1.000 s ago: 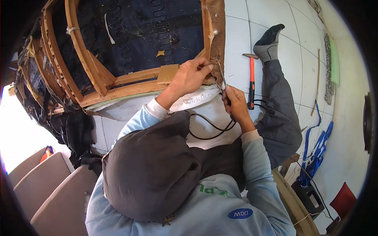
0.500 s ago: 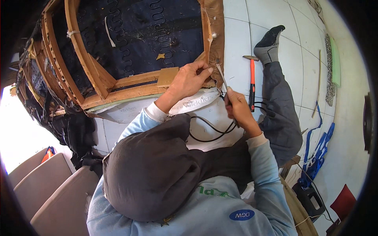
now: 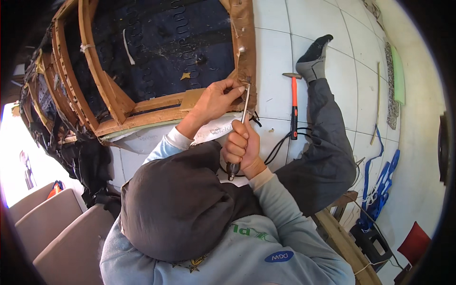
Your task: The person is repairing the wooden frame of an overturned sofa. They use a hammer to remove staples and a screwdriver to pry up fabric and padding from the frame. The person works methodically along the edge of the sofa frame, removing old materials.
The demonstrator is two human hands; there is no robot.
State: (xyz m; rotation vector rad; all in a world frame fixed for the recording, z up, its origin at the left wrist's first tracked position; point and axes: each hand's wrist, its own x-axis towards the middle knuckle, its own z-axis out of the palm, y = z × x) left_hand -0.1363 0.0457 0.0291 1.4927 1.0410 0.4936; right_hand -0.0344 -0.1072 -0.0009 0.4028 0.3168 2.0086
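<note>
My right hand [image 3: 241,146] is wrapped round the dark handle of a screwdriver [image 3: 246,103]. Its metal shaft points away from me, with the tip at the brown-covered corner [image 3: 246,78] of a wooden seat frame [image 3: 142,114]. Just left of the tip, my left hand [image 3: 216,103] is closed, thumb and forefinger pinched at that same corner. What those fingers hold, if anything, is too small to make out. White printed cloth [image 3: 209,130] hangs from the frame's near edge, below my left wrist. Inside the frame, zigzag springs [image 3: 183,35] cross dark fabric.
A hammer [image 3: 294,99] with a red and black handle lies on the white tiled floor [image 3: 270,52], beside my outstretched leg [image 3: 332,142]. Black cord [image 3: 280,147] curls near my knee. Blue straps [image 3: 380,185] and a black case [image 3: 370,242] are at right; beige cushions [image 3: 66,232] stand at left.
My right hand has swung left and turned, bringing the screwdriver nearly in line with the frame corner. My left hand stays pinched at the corner. The whole view has shifted slightly.
</note>
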